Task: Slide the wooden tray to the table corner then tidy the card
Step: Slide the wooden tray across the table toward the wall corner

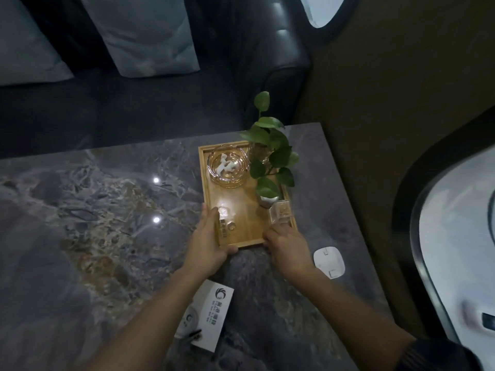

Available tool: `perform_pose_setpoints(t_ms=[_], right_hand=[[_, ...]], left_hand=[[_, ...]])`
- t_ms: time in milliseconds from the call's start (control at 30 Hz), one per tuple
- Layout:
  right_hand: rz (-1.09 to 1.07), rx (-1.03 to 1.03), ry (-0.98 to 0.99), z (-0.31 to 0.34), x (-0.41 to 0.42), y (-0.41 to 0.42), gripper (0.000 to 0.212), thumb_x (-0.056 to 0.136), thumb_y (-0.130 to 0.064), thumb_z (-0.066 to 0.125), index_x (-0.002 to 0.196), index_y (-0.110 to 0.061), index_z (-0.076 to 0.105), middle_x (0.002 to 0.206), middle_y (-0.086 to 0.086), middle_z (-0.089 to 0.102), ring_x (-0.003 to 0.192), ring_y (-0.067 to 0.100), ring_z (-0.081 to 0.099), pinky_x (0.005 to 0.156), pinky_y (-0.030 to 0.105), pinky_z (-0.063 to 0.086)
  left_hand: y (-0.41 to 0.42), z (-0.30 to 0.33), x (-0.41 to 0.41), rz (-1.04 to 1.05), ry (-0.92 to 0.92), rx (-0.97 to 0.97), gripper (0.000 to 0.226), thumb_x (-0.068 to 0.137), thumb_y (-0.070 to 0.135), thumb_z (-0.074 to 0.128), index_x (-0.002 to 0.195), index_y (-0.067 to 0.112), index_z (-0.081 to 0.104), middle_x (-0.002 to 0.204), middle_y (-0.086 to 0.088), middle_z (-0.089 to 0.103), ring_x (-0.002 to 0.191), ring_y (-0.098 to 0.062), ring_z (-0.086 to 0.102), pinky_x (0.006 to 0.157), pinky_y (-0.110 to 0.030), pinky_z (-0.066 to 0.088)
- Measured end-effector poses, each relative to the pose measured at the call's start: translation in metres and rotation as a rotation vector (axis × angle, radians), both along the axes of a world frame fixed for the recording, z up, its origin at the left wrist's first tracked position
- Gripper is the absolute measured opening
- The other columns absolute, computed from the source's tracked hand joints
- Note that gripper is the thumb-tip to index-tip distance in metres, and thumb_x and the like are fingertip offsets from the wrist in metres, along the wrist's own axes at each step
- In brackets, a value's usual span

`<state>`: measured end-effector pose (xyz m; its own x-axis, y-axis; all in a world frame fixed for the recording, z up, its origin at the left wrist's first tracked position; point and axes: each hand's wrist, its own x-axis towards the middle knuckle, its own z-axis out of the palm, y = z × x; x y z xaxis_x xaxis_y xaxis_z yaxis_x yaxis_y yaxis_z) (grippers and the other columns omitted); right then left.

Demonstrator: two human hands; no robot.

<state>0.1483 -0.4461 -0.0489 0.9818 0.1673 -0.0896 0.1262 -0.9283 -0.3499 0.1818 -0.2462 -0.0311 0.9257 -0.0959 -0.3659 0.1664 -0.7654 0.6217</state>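
We log the wooden tray (249, 210) near the table's (107, 210) far right corner, left hand (207, 242) and right hand (286, 247) clamped on its near corners, the card (211, 317) lying beneath our forearms.

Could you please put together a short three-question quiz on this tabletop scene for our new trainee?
1. True or false: both hands are on the wooden tray.
2. Which item stands in the tray? A) glass ashtray B) white card C) white oval device
3. Where does the white card lie relative to the tray?

Key:
1. True: the left hand grips its near left corner and the right hand its near right edge.
2. A.
3. On the marble table, nearer the person, under the left forearm.
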Motion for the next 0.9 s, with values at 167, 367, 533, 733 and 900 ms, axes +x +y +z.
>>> perform_pose_setpoints(t_ms=[167,367,533,733,900], right_hand=[[-0.252,0.316,-0.103,0.002,-0.022,-0.023,0.012,0.082,-0.011,0.068,0.091,-0.018,0.068,0.094,-0.001,0.067,0.087,0.017,0.056,0.075,0.033,0.047],[-0.361,0.400,0.007,0.004,-0.019,-0.044,0.031,0.081,-0.019,0.074,0.110,-0.018,0.064,0.099,0.000,0.056,0.091,0.013,0.054,0.078,0.033,0.051],[-0.320,0.350,0.043,-0.004,-0.012,-0.043,0.013,0.080,-0.023,0.076,0.088,-0.015,0.071,0.098,0.000,0.051,0.085,0.016,0.055,0.075,0.035,0.055],[-0.295,0.276,0.027,-0.010,-0.011,-0.049,0.014,0.084,-0.027,0.071,0.091,-0.015,0.069,0.104,0.004,0.052,0.091,0.021,0.056,0.074,0.038,0.055],[-0.323,0.207,0.004,-0.010,-0.013,-0.067,0.016,0.084,-0.022,0.072,0.094,-0.011,0.068,0.110,0.010,0.053,0.099,0.027,0.055,0.080,0.040,0.054]], left_hand=[[-0.001,-0.001,-0.001,0.046,-0.021,-0.060,0.120,0.057,0.026,0.095,0.154,0.017,0.026,0.165,-0.003,0.018,0.151,-0.023,0.023,0.120,-0.035,0.021],[-0.002,-0.005,-0.003,0.184,-0.045,-0.105,0.110,0.042,0.030,0.097,0.138,0.021,0.044,0.135,0.001,0.052,0.125,-0.018,0.048,0.104,-0.045,0.046],[-0.004,-0.011,-0.002,0.225,-0.030,-0.087,0.104,0.040,0.028,0.098,0.132,0.019,0.051,0.126,-0.001,0.055,0.117,-0.018,0.050,0.095,-0.036,0.045],[-0.013,-0.010,0.000,0.222,-0.030,-0.096,0.109,0.045,0.025,0.098,0.140,0.019,0.047,0.130,0.000,0.053,0.120,-0.018,0.049,0.102,-0.040,0.045],[-0.034,-0.012,0.001,0.174,-0.047,-0.095,0.105,0.047,0.028,0.097,0.139,0.018,0.047,0.130,-0.001,0.051,0.120,-0.019,0.049,0.100,-0.033,0.042]])
